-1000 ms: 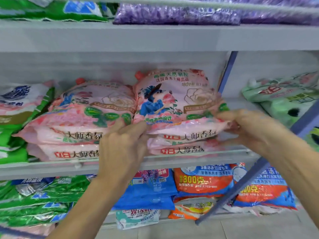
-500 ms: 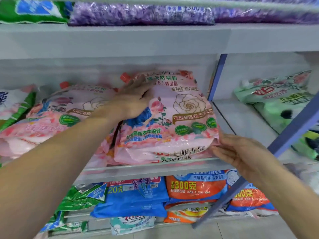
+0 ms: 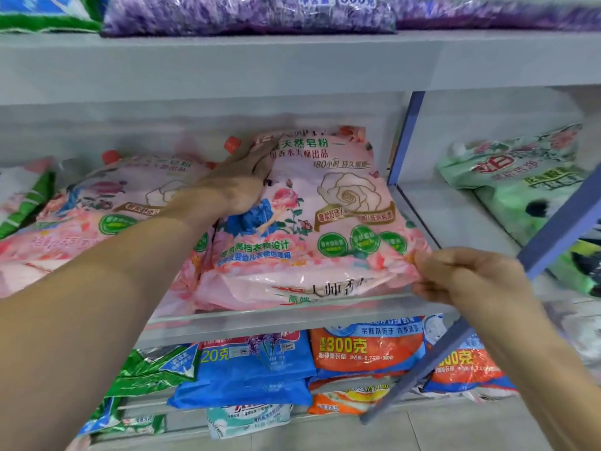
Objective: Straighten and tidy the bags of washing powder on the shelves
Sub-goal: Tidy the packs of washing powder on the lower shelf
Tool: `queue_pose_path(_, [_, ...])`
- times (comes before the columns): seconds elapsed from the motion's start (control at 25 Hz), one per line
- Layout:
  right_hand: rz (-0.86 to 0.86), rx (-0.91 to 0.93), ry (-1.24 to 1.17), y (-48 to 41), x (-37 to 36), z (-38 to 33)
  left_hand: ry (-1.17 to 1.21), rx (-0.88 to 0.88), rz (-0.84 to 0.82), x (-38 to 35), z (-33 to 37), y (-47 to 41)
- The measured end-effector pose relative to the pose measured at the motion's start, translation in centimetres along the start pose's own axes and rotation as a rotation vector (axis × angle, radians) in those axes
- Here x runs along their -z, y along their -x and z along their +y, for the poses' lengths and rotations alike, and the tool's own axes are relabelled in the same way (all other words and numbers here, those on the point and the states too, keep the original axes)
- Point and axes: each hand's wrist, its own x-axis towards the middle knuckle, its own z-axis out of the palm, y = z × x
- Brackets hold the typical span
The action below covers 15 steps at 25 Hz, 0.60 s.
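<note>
A pink rose-printed bag of washing powder (image 3: pixel 341 203) lies on top of a stack on the middle shelf (image 3: pixel 292 320), tilted toward me. My left hand (image 3: pixel 237 183) rests flat on its upper left part, fingers reaching toward the red cap (image 3: pixel 231 145). My right hand (image 3: pixel 461 278) pinches the bag's lower right corner at the shelf edge. A second pink stack (image 3: pixel 107 206) lies to the left, partly hidden by my left forearm.
A blue upright post (image 3: pixel 405 138) bounds the bay on the right; a slanted blue bar (image 3: pixel 553 229) crosses in front. Green bags (image 3: pixel 520 170) fill the right bay. Purple bags (image 3: pixel 247 14) lie above. Blue, orange and green bags (image 3: pixel 257 362) fill the lower shelves.
My left hand left the bag's front edge and went up onto its top. The right hand stays at the lower right corner. The view has moved in closer.
</note>
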Motion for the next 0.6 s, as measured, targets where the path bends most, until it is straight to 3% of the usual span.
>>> queue_pose_path(0.12, [-0.026, -0.114, -0.137, -0.2, -0.2, 0.6, 0.019, -0.015, -0.009, 0.2, 0.3, 0.4])
queue_pose_path(0.28, [-0.097, -0.142, -0.051, -0.6, -0.9, 0.8, 0.03, 0.04, -0.143, 1.0, 1.4, 4.6])
queue_pose_path(0.4, [-0.194, -0.191, -0.136, -1.0, -0.9, 0.1, -0.067, 0.013, -0.256, 0.8, 2.1, 10.4])
queue_pose_path(0.52, [-0.175, -0.139, -0.16, -0.9, -1.5, 0.4, -0.076, -0.166, -0.155, -0.3, 1.2, 14.8])
queue_pose_path(0.6, [-0.12, -0.085, -0.149, -0.8, -1.6, 0.7, 0.119, -0.237, 0.038, -1.4, 0.6, 15.5])
